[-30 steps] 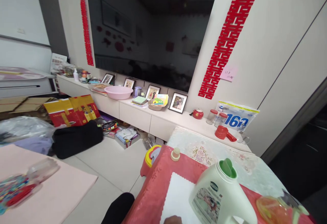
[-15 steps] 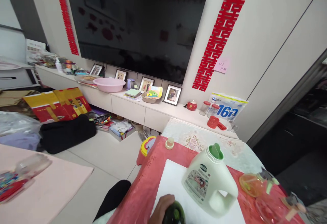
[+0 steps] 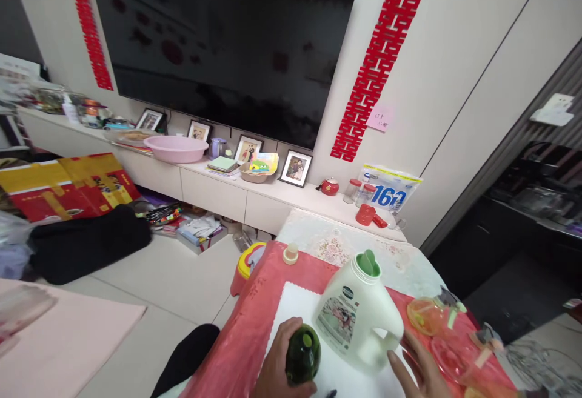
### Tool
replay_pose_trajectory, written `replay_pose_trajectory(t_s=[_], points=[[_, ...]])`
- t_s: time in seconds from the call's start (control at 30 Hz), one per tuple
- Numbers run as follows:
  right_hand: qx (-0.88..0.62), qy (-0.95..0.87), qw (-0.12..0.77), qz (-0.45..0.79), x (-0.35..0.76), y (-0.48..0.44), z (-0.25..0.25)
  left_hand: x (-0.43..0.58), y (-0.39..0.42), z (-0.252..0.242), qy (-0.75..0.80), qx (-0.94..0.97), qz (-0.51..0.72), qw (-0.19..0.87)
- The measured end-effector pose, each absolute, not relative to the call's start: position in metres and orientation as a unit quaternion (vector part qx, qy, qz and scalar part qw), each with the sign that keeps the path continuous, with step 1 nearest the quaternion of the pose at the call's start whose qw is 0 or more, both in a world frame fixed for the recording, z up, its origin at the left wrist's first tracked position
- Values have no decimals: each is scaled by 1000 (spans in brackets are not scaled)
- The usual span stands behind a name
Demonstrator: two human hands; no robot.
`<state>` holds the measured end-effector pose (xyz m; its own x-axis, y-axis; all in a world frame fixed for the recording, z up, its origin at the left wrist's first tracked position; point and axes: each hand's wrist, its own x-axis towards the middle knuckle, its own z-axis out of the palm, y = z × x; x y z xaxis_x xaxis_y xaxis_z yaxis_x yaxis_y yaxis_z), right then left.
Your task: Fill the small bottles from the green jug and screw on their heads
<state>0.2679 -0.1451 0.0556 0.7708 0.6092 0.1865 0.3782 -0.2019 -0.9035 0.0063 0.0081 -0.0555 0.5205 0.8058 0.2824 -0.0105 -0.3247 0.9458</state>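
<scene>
My left hand [image 3: 278, 358] is closed around a dark green, see-through bottle [image 3: 303, 355] with a rounded body, over a white sheet [image 3: 282, 316]. To its right stands a pale green detergent jug [image 3: 348, 319], upright with its cap off and a green spout showing in its mouth. My right hand [image 3: 421, 368] is beside the jug's handle, fingers apart; the fingertips come close to the handle, and I cannot tell whether they touch it. A small dark piece [image 3: 331, 394] shows at the bottom edge, mostly cut off. A pale cap [image 3: 290, 254] sits behind on the red cloth.
Orange [image 3: 426, 314] and pink [image 3: 454, 355] spray bottles stand on the red cloth [image 3: 236, 337] at the right. Behind the table runs a low white cabinet [image 3: 218, 191] with a pink basin [image 3: 176, 148] and picture frames. A yellow-and-red stool [image 3: 248, 265] is at the table's left edge.
My view has turned right. The left hand with the green bottle has risen further into view. My right hand has come in from the bottom right, next to the jug's handle.
</scene>
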Motion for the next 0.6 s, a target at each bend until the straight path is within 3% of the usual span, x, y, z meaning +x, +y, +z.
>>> replay_pose_trajectory(t_s=[0.17,0.43,0.6], points=[[-786,-326,506,140,275,-125,66,7,4,-61,259,706,418,509],[-814,-261,517,57,257,-94,69,8,1,-46,260,712,410,508],[-845,-218,486,39,249,-113,115,7,-2,-37,271,700,397,528]])
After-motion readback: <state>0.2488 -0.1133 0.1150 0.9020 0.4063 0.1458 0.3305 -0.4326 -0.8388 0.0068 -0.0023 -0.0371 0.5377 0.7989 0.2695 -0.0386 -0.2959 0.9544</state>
